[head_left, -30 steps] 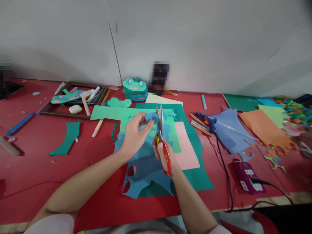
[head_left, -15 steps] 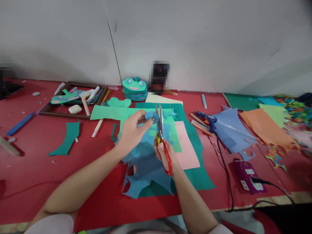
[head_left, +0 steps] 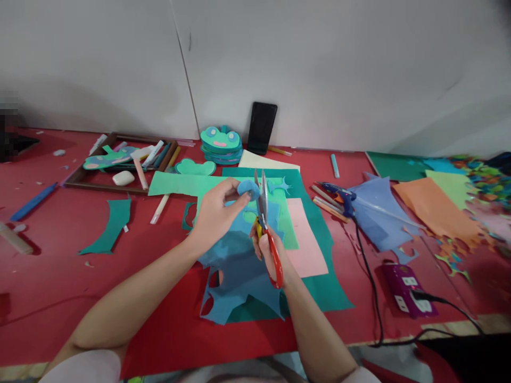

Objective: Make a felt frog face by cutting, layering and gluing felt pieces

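Between the thumb and fingers of my left hand (head_left: 217,208) is a small rounded piece of blue felt (head_left: 248,188). My right hand (head_left: 268,247) grips scissors (head_left: 263,213) with red and yellow handles, their blades slightly apart and pointing away from me, right beside the blue piece. Below my hands lies a larger sheet of blue felt (head_left: 247,271) with holes cut in it. Light green felt (head_left: 293,229), pink felt (head_left: 309,239) and dark green felt (head_left: 331,292) spread under and around it.
A stack of frog faces (head_left: 221,144) stands by the wall near a leaning phone (head_left: 262,127). To the left is a brown tray (head_left: 80,181) with markers. On the right lie a glue gun (head_left: 339,194), its cable, a purple power socket (head_left: 405,290) and orange felt (head_left: 439,205).
The blue piece in my left hand has turned slightly and looks a little more bent. Both hands and the scissors stay in nearly the same place.
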Tool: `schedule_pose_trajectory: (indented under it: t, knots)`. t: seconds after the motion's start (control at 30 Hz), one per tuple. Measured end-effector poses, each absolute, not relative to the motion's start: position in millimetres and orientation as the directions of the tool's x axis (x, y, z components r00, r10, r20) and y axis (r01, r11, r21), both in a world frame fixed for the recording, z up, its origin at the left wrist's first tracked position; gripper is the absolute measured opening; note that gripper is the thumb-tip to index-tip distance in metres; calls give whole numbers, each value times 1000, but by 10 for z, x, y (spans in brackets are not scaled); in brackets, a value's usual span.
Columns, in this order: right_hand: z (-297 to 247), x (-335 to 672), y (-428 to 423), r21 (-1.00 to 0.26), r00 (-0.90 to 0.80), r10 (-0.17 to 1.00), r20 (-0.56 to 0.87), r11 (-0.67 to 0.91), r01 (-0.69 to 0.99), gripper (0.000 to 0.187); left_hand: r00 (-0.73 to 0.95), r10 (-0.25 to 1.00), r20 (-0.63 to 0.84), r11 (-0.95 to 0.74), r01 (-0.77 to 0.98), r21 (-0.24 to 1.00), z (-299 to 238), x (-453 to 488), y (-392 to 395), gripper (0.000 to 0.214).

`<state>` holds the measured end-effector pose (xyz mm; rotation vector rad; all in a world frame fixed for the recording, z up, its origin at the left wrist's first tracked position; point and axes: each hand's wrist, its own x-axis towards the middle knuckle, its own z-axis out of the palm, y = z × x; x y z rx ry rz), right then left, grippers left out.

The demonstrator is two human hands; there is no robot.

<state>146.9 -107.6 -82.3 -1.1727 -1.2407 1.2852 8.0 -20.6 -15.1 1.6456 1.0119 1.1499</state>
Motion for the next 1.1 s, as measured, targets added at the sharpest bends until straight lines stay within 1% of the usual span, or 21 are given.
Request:
schedule_pose_trajectory:
  t: [0.27,0.67,0.93,1.1]
  knots:
    - [-827,1470,-1075,-999,-57,997,-50,-51,-4,45,241,934,264,-308,170,936,-133,86,-210,13]
    - [-835,1476,-1077,-999,-38,998,-53,-53,3,45,252,935,251,-305,205,930,-129,63,-191,12]
    - [-820,1486,-1080,-996,-41,995,-87,-85,40,47,316,917,244,-326,242,914,-38,5,-143,10]
    - [-792,1484,-1076,-995,-45,995,-91,-88,51,49,346,904,251,-360,298,884,-30,-43,-114,8]
